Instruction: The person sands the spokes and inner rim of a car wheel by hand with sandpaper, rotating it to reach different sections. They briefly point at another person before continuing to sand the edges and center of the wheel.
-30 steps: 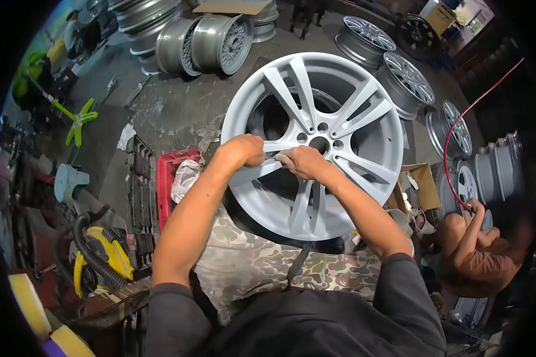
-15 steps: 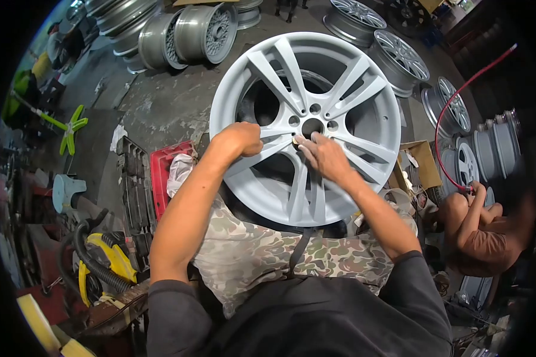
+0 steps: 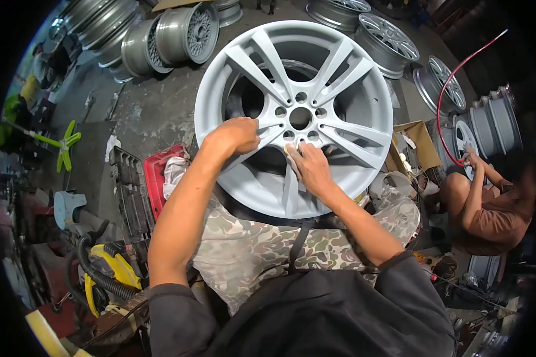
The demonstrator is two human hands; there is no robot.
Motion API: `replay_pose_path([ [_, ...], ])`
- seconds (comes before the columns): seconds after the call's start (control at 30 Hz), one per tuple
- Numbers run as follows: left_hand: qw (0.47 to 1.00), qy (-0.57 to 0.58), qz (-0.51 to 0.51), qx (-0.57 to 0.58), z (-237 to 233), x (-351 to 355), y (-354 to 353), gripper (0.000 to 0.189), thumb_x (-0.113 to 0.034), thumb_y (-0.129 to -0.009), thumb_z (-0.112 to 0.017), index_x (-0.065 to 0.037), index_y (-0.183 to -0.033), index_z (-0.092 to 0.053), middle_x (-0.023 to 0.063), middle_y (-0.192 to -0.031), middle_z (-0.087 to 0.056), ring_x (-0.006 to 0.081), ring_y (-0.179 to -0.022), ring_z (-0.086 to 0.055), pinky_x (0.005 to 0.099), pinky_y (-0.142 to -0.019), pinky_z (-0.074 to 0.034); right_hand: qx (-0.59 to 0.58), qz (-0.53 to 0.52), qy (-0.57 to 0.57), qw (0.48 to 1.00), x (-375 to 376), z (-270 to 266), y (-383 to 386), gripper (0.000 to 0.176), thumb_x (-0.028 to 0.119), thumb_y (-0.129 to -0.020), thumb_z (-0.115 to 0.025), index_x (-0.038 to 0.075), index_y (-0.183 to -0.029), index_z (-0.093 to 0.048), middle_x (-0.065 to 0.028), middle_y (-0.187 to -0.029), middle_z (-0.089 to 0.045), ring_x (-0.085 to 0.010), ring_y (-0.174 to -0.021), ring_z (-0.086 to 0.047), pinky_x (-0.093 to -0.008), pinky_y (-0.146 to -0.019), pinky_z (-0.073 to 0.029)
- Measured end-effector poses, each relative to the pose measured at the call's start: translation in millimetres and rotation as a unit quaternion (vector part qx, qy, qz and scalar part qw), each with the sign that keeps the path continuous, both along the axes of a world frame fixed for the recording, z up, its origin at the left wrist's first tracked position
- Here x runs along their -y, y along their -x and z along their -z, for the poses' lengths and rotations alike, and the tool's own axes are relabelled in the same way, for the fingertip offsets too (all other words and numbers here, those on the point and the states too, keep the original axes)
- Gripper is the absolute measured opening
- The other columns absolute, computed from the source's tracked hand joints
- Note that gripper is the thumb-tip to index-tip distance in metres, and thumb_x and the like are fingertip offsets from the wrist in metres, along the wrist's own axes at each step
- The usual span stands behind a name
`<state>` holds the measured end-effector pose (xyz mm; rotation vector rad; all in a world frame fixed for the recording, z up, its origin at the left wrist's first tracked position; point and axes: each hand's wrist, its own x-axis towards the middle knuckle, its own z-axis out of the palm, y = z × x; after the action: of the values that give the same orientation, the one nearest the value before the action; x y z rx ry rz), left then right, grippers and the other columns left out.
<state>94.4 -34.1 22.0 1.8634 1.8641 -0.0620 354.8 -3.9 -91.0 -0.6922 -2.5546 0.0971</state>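
A large light-grey wheel rim (image 3: 363, 70) with paired spokes lies tilted before my lap, face up. My left hand (image 3: 235, 135) is closed around a left spoke close to the hub, its fingertips hidden behind the knuckles. Just below the center hole, my right hand (image 3: 308, 166) presses its fingers onto the base of the lower spokes. A small yellowish piece (image 3: 289, 149) shows at those fingertips, mostly covered; I cannot tell what it is.
Several silver rims (image 3: 187, 35) stand and lie behind, with more along the right. A person (image 3: 488, 208) crouches at right, holding a red hose (image 3: 439, 113). Left are a red crate (image 3: 156, 178), a yellow-black machine (image 3: 113, 268) and a light-blue stool (image 3: 69, 208). A cardboard box (image 3: 423, 143) sits right.
My right hand has moved from beside the center hole down to the lower spokes' base. The left hand keeps its grip on the spoke. The whole view has shifted slightly.
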Motion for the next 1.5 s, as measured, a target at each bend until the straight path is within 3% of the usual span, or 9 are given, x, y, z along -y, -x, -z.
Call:
replay_pose_path([
  [0.13,0.999,0.033,-0.010,-0.012,3,-2,13,0.045,-0.022,-0.094,-0.060,0.002,-0.131,-0.064,0.0301,-0.111,-0.072,0.0444,-0.109,-0.069,0.0500,-0.097,-0.054,0.070,-0.043,0.019,0.996,-1,-22,-22,0.036,0.016,-0.095,-0.066,0.004,-0.129,-0.067,-0.0101,-0.105,-0.061,-0.0266,-0.098,-0.058,-0.0402,-0.083,-0.044],
  [0.37,0.999,0.040,-0.007,-0.007,3,-7,10,0.048,-0.022,-0.093,-0.059,0.001,-0.134,-0.063,0.0309,-0.111,-0.072,0.0444,-0.109,-0.070,0.0498,-0.099,-0.054,0.041,-0.017,-0.002,0.999,1,-10,14,0.043,0.014,-0.091,-0.066,0.000,-0.131,-0.064,-0.0108,-0.104,-0.061,-0.0278,-0.097,-0.059,-0.0411,-0.083,-0.044],
  [0.57,0.999,0.046,-0.013,-0.014,10,-15,14,0.049,-0.021,-0.093,-0.057,0.001,-0.135,-0.063,0.0307,-0.110,-0.073,0.0448,-0.106,-0.071,0.0495,-0.098,-0.055,0.060,-0.021,0.020,0.998,7,-3,25,0.026,0.007,-0.088,-0.059,-0.001,-0.112,-0.065,-0.0141,-0.102,-0.061,-0.0305,-0.095,-0.061,-0.0437,-0.083,-0.045],
  [0.7,0.998,0.061,-0.019,-0.012,17,-16,14,0.048,-0.020,-0.092,-0.057,0.001,-0.135,-0.064,0.0293,-0.109,-0.073,0.0442,-0.105,-0.071,0.0492,-0.096,-0.056,0.029,0.073,0.000,0.997,2,7,42,0.021,0.008,-0.090,-0.057,0.000,-0.108,-0.065,-0.0150,-0.101,-0.060,-0.0312,-0.091,-0.061,-0.0436,-0.081,-0.045],
  [0.77,0.998,0.049,-0.027,0.001,17,-13,19,0.047,-0.020,-0.092,-0.057,0.001,-0.134,-0.065,0.0289,-0.109,-0.074,0.0440,-0.105,-0.071,0.0491,-0.095,-0.056,0.061,0.055,-0.006,0.997,13,7,26,0.022,0.009,-0.091,-0.056,-0.001,-0.108,-0.065,-0.0154,-0.102,-0.061,-0.0314,-0.091,-0.061,-0.0437,-0.081,-0.045],
  [0.8,0.999,0.047,-0.026,0.003,14,-11,21,0.047,-0.020,-0.092,-0.057,0.001,-0.134,-0.065,0.0289,-0.109,-0.074,0.0437,-0.105,-0.072,0.0495,-0.094,-0.057,0.127,0.056,0.056,0.989,17,0,18,0.044,0.008,-0.090,-0.058,-0.004,-0.132,-0.061,-0.0159,-0.105,-0.065,-0.0316,-0.100,-0.065,-0.0443,-0.083,-0.047],
  [1.17,0.993,0.088,-0.077,0.005,10,-10,24,0.041,-0.018,-0.091,-0.058,0.003,-0.124,-0.068,0.0224,-0.098,-0.077,0.0356,-0.092,-0.076,0.0469,-0.083,-0.060,0.184,-0.136,-0.040,0.973,-18,-34,-6,0.043,0.009,-0.089,-0.059,-0.002,-0.131,-0.064,-0.0105,-0.116,-0.064,-0.0256,-0.105,-0.063,-0.0391,-0.093,-0.046],
  [1.37,0.990,0.126,-0.067,-0.012,1,-14,20,0.040,-0.021,-0.088,-0.059,0.002,-0.118,-0.072,0.0256,-0.107,-0.076,0.0372,-0.097,-0.076,0.0476,-0.085,-0.059,0.159,-0.165,-0.093,0.969,-31,-33,10,0.042,0.009,-0.089,-0.059,0.001,-0.131,-0.066,-0.0058,-0.119,-0.062,-0.0224,-0.107,-0.061,-0.0371,-0.097,-0.047],
  [1.5,0.993,0.092,-0.074,-0.006,21,-12,28,0.041,-0.021,-0.087,-0.059,0.001,-0.119,-0.072,0.0269,-0.110,-0.075,0.0380,-0.101,-0.075,0.0481,-0.087,-0.058,0.295,-0.240,-0.046,0.924,-52,-40,4,0.044,0.011,-0.093,-0.057,0.009,-0.135,-0.064,-0.0030,-0.116,-0.061,-0.0213,-0.107,-0.060,-0.0351,-0.096,-0.048],
])
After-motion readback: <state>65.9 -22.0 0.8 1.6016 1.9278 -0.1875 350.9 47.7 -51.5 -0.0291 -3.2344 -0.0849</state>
